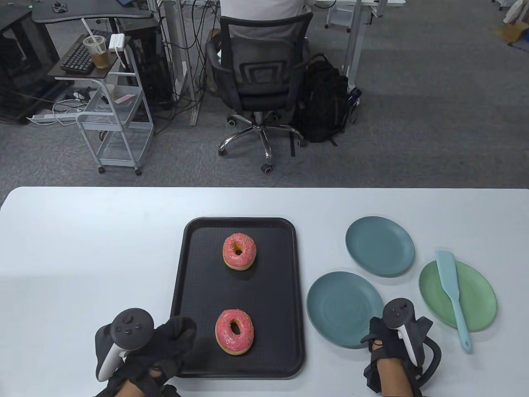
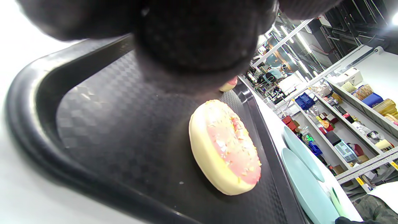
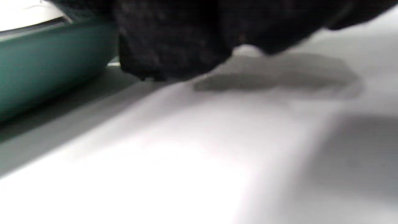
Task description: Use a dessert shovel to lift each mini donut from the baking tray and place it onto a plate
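Observation:
Two pink-iced mini donuts lie on the black baking tray (image 1: 182, 264): one far (image 1: 239, 251), one near (image 1: 234, 331), the near one also close up (image 2: 225, 146) in the left wrist view. My left hand (image 1: 177, 335) rests on the tray's near-left corner, its fingers (image 2: 199, 37) loosely curled over the tray floor (image 2: 108, 124), holding nothing. The light-blue dessert shovel (image 1: 452, 293) lies across the green plate (image 1: 475, 289), untouched. My right hand (image 1: 374, 337) rests on the table at the near edge of the near teal plate (image 1: 345, 308), fingers (image 3: 171, 40) loosely curled beside its rim (image 3: 46, 62).
A second teal plate (image 1: 379, 246) sits farther back, right of the tray. All three plates hold no donut. Beyond the white table's (image 1: 82, 248) far edge stand an office chair (image 1: 258, 78) with a seated person, a backpack and a wire cart.

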### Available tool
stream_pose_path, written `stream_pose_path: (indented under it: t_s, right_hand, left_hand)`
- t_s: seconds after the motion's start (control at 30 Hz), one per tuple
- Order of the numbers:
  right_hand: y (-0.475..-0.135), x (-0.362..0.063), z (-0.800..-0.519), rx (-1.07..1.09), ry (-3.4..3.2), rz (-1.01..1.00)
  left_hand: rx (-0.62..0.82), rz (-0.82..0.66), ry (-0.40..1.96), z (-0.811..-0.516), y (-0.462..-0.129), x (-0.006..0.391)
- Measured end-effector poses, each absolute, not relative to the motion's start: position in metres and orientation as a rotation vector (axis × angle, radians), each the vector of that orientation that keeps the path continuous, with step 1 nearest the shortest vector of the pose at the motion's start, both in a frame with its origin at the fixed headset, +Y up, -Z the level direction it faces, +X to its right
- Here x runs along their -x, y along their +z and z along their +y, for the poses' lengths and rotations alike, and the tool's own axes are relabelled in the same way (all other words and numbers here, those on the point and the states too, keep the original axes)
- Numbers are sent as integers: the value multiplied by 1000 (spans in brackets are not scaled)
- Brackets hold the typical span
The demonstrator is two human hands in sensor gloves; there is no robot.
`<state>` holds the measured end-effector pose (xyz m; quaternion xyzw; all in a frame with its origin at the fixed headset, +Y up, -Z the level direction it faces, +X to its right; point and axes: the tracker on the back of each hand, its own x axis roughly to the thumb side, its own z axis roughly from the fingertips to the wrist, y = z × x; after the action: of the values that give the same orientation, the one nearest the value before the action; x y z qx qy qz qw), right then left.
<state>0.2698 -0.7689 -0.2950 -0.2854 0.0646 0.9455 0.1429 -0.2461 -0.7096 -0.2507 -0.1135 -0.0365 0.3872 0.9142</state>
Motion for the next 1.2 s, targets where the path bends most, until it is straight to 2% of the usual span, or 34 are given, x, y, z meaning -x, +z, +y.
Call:
stream_pose_path:
  t_s: [0.7,0.93,1.07,1.2]
  right_hand:
    - [-292,-275,-769,836,2720,262]
    - [-297,-304,-737,881,2570,141]
    - [-299,-336,-712,968,2529,29]
    - [-300,-369,-694,1079,2544,-21]
  left_hand:
    - [192,-54,814,-703,-250,257]
    - [200,-15,830,-704,-256,271]
    - [182,62,689,-708,-261,280]
    - [227,124,604,-716,-268,288]
